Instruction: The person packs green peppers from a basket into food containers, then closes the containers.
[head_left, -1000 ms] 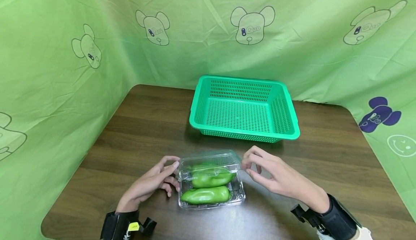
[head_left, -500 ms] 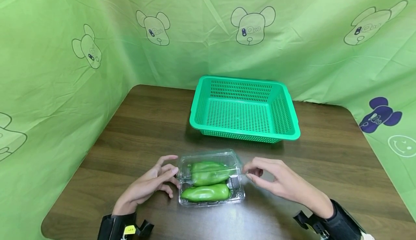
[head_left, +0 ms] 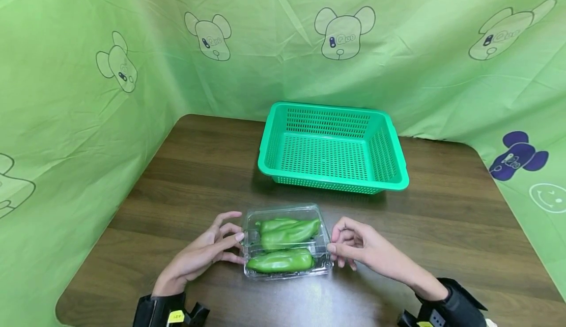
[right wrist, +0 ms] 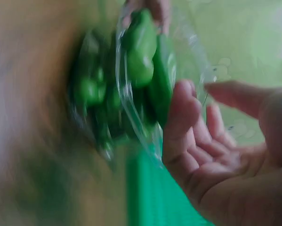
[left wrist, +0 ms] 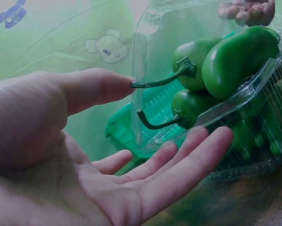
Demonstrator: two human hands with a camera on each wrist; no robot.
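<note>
Head view: the right hand [head_left: 358, 248] has dropped from the lid's raised corner to the right wall of the clear clamshell box [head_left: 286, 241], fingers bent against it; the lid now lies flatter over the green peppers [head_left: 287, 233]. The left hand [head_left: 208, 253] stays on the left wall, fingers nearly straight. The box sits on the bench [head_left: 442, 219], near the green basket [head_left: 331, 147].

Left wrist view: straight fingers [left wrist: 178, 169] and thumb bracket the box [left wrist: 253, 117], not clamped.

Right wrist view: blurred; relaxed fingers [right wrist: 188, 117] touch the plastic [right wrist: 145, 122].

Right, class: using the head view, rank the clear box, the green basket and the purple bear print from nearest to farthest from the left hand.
1. Clear box: touching the left hand's fingertips, just to its right.
2. Green basket: farther back, mid-table.
3. Purple bear print: on the cloth at far right.
</note>
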